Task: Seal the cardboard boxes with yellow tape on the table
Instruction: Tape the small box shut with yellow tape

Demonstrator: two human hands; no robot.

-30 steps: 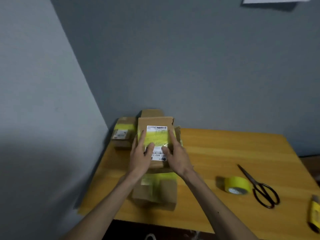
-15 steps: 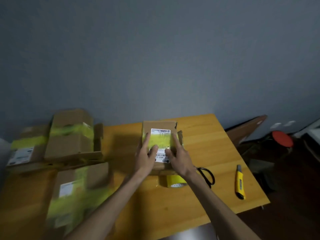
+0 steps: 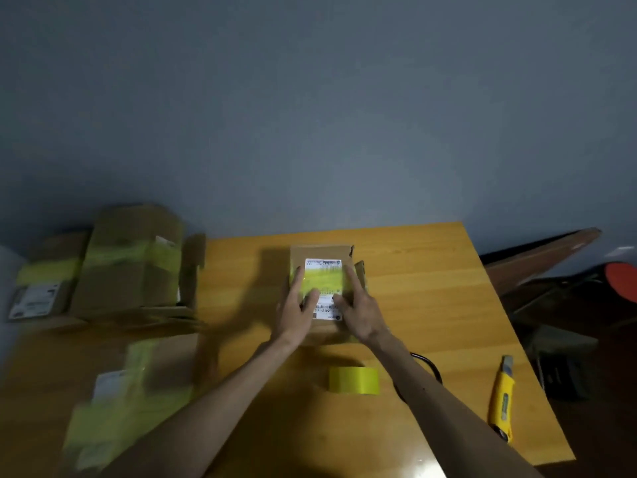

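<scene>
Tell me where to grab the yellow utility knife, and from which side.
Grip the utility knife by its yellow body at mid-length, from above, fingers across the narrow width. It lies flat near the right edge of the table, long axis near to far, grey tip pointing away; avoid that end. The right hand is closer, but rests on the box.

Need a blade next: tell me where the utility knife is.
Head view: the yellow utility knife lies near the right edge of the table, right of the tape roll.
</scene>
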